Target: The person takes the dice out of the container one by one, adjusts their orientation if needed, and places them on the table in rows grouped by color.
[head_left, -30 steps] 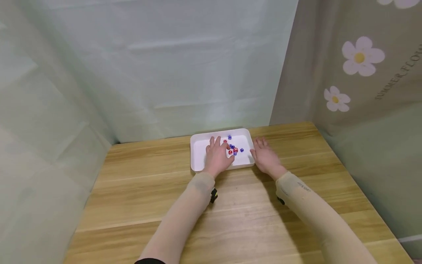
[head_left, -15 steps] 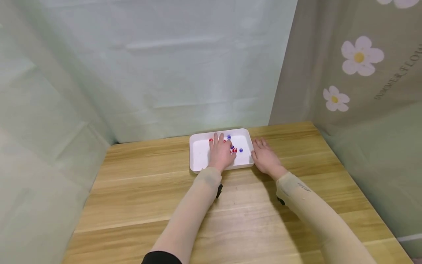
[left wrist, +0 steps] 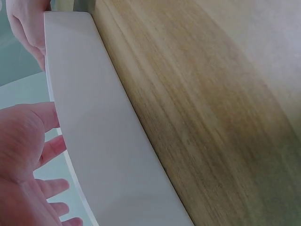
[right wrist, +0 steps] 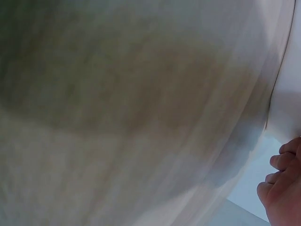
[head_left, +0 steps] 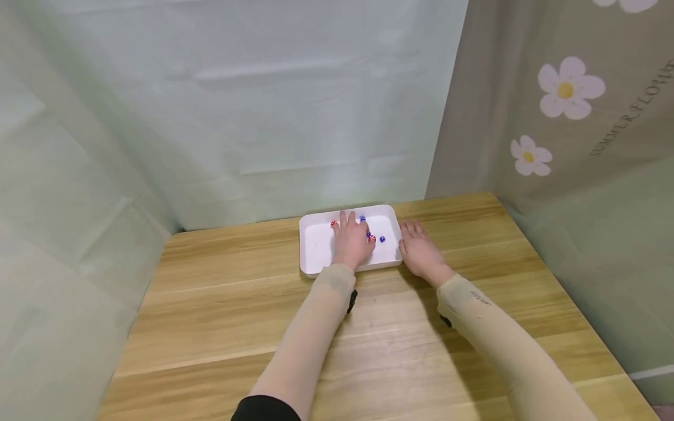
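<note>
A shallow white tray (head_left: 316,248) lies at the back of the table. My left hand (head_left: 351,242) reaches over its front wall, palm down, with thumb and forefinger beside a cluster of dice. The back of the hand hides whether a die is between them; in the left wrist view, the tray wall (left wrist: 103,132) covers those fingertips. By the thumb are a red die (head_left: 372,238) and a blue die (head_left: 368,235). Another blue die (head_left: 382,239) sits farther right, and a red die (head_left: 333,223) left of the fingers. My right hand (head_left: 419,250) rests with extended fingers against the tray's right side.
The wooden table (head_left: 226,310) spreads in front and to both sides of the tray. A pale curtain (head_left: 295,117) hangs right behind it. Flower-printed cloth (head_left: 484,117) hangs at the right. One more blue die (head_left: 363,218) lies near the tray's back wall.
My left hand has shifted right and slightly forward inside the tray, thumb and forefinger closer to the dice. A red die now shows left of its fingers. My right hand has stayed by the tray.
</note>
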### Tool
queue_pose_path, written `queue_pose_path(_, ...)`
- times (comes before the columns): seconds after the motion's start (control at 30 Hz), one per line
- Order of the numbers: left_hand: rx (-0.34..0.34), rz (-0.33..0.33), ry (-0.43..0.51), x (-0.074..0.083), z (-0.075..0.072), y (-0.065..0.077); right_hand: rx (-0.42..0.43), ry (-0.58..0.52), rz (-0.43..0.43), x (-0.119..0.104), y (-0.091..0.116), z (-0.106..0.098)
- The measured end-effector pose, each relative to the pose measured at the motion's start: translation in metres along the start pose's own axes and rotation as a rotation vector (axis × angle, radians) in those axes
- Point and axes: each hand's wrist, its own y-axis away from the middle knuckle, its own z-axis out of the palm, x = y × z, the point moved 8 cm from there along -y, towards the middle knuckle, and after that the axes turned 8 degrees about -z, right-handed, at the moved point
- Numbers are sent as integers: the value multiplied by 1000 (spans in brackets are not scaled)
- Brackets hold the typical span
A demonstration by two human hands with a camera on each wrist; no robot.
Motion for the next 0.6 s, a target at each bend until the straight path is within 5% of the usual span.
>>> queue_pose_path(0.6, -36, 13, -67, 7, 7, -8, 1, 19, -7, 0, 0, 0)
